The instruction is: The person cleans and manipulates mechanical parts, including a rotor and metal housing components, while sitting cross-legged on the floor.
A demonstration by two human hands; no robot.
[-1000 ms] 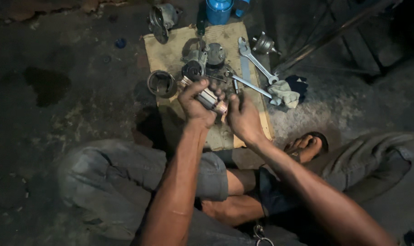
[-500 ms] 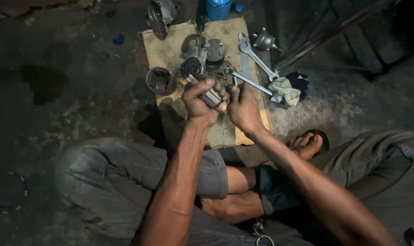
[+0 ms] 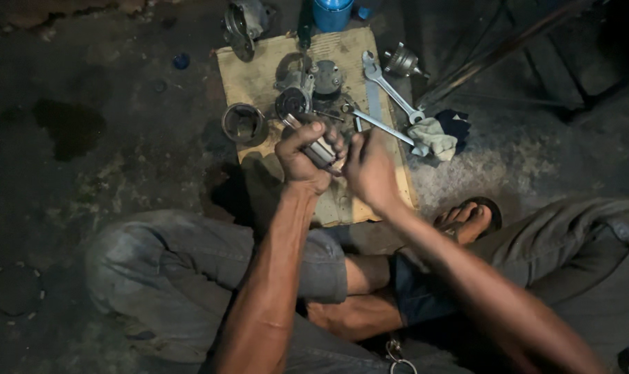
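The left hand (image 3: 302, 156) wraps its fingers around a short metal cylinder (image 3: 321, 151), its long axis slanting from upper left to lower right. The right hand (image 3: 370, 170) closes on its lower-right end, fingers curled, both above the cardboard sheet (image 3: 259, 76).

Silvery grey metal part (image 3: 321, 150) glinting over a tan, oil-stained cardboard sheet (image 3: 259, 76), bright steel spanners (image 3: 390, 86) shining beside an off-white rag (image 3: 432, 136) on dark navy cloth (image 3: 458, 123), blue can (image 3: 331, 12) up top, faded grey trousers (image 3: 183, 263) below, floor (image 3: 86, 138) near black.
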